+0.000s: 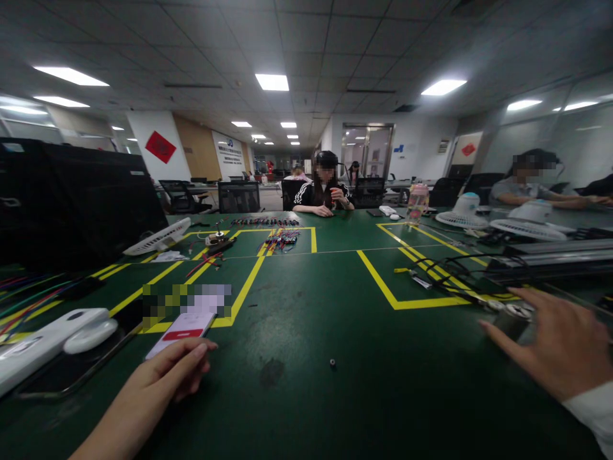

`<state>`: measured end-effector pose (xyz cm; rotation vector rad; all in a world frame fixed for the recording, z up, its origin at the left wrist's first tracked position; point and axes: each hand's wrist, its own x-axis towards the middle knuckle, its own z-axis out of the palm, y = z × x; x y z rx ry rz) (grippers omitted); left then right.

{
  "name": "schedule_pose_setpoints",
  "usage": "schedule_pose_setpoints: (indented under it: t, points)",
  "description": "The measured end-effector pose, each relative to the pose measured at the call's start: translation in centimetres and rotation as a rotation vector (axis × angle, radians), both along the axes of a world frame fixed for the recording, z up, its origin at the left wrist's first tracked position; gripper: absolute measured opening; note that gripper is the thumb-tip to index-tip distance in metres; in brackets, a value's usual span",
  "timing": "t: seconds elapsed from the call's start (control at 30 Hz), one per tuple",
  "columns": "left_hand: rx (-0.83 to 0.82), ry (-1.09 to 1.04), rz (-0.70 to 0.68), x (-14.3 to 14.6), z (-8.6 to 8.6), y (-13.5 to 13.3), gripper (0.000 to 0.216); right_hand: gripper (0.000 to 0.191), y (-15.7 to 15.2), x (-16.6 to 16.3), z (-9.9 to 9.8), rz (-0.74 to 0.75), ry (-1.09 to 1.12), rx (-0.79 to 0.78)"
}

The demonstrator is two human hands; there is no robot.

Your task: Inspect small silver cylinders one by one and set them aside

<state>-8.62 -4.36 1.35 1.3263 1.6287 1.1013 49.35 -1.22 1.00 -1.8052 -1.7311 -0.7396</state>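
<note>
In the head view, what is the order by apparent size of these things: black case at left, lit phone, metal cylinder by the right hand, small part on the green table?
1. Black case
2. Lit phone
3. Metal cylinder, partly hidden by the right hand
4. Small part

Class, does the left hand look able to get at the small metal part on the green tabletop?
Probably yes: between the left hand and the small metal part, the green tabletop shows a dark patch but no visible obstacle.
</note>
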Motion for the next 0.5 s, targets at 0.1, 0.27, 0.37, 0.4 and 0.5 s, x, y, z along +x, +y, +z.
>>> schedule_pose_setpoints:
  t: [0.1, 0.27, 0.37, 0.4, 0.5]
  points:
    - [0.007, 0.061, -0.039, 1.0, 0.3, 0.2, 0.029, 0.040, -0.5, -8.3, 0.1, 0.482, -0.037, -0.079]
    - [0.003, 0.143, -0.091, 1.0, 0.5, -0.1, 0.027, 0.027, -0.5, -21.5, -0.1, 0.879, 0.165, -0.447]
    - [0.002, 0.169, -0.113, 0.5, 0.5, -0.4, 0.026, 0.014, 0.0, -24.4, 0.2, 0.965, 0.158, -0.493]
    - [0.001, 0.169, -0.120, 0.4, 0.5, -0.5, 0.027, 0.016, 0.2, -24.1, 0.4, 0.975, 0.161, -0.494]
    - [-0.001, 0.158, -0.126, 0.3, 0.5, -0.7, 0.026, 0.024, 1.2, -20.2, 1.0, 0.914, 0.205, -0.393]
